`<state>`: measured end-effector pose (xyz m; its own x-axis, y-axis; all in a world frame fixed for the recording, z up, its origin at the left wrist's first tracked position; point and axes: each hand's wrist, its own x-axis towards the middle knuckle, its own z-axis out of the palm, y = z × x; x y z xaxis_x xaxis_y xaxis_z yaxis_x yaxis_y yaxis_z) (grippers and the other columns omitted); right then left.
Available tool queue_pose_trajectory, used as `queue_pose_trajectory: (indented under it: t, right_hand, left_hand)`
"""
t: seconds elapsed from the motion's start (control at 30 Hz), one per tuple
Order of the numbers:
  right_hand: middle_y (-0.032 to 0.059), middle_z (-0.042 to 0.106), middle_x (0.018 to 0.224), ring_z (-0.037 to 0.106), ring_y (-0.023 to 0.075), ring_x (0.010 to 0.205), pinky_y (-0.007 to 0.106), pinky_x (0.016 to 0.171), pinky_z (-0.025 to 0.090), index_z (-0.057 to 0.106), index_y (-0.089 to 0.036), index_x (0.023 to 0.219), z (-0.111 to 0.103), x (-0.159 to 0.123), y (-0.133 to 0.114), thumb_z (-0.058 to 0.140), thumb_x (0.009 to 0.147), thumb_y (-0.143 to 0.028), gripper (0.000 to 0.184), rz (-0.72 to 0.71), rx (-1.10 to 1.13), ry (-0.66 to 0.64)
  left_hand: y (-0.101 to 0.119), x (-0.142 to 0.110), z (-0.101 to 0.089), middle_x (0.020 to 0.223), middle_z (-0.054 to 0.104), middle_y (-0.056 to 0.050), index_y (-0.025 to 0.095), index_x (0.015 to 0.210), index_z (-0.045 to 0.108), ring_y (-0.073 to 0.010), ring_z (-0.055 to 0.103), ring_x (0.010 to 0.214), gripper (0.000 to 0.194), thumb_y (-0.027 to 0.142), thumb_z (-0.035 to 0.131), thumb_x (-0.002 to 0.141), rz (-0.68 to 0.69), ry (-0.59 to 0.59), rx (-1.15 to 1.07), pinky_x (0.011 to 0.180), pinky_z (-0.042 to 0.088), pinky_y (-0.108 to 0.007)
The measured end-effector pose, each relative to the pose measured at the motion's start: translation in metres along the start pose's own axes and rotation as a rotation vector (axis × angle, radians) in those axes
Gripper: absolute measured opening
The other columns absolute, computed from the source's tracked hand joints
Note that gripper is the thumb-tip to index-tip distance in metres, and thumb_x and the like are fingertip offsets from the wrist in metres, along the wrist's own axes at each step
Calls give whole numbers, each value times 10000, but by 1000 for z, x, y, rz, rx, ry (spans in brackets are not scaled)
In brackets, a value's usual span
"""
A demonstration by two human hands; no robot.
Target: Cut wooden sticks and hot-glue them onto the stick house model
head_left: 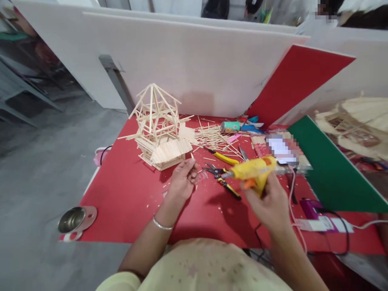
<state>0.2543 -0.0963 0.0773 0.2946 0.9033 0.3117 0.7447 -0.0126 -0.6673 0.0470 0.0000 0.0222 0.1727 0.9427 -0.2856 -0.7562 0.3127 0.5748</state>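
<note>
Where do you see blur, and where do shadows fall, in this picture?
Head view: the glue gun in the right hand looks slightly blurred, the stick model clearer; head view again: a soft shadow lies on the red table near that hand.

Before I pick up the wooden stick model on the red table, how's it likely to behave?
The stick model is probably light for its size, since its upper frame is mostly open gaps. It looks fragile: thin sticks jut out at its side and could snap if bumped. The front panel, with slats set side by side, may feel stiffer.
</note>
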Motion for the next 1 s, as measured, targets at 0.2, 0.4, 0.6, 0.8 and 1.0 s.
queue_pose_trajectory:
  t: [0.2,0.4,0.6,0.8,1.0]
  right_hand:
    - [23,566,758,534,194,661,301,581,315,527,-208,886,42,81,-34,639,828,-634,444,-300,-542,260]
    - [120,650,951,578,229,771,311,607,307,584,-142,1095,68,105,-29,522,933,-462,364,-494,-718,210]
    - [139,664,998,591,235,771,311,584,255,587,-121,1142,68,108,-30,499,942,-461,404,-532,-806,208]
    - [150,669,993,578,234,756,313,580,244,583,-106,1197,69,107,-32,492,932,-432,430,-508,-807,180]
    - [147,671,1009,574,227,751,314,591,253,596,-131,1171,68,106,-32,495,922,-400,380,-508,-803,172]
  left_hand:
    - [-7,15,7,690,640,23,135,796,630,-10,420,450,351,305,905,660,-11,-10,-86,397,287,-139]
    - [-7,21,0,693,642,18,135,784,627,-10,414,452,352,329,898,669,-28,-8,-101,399,252,-144]
    - [-10,20,-3,703,648,7,136,791,648,-15,399,463,324,347,875,699,-22,-19,-60,418,260,-160]
    - [-11,20,-3,707,634,13,133,772,642,-16,400,466,347,376,877,695,-32,-24,-35,417,254,-173]
    - [-11,20,-5,710,636,13,131,782,644,-16,400,461,331,362,870,711,-27,-26,-41,415,260,-170]
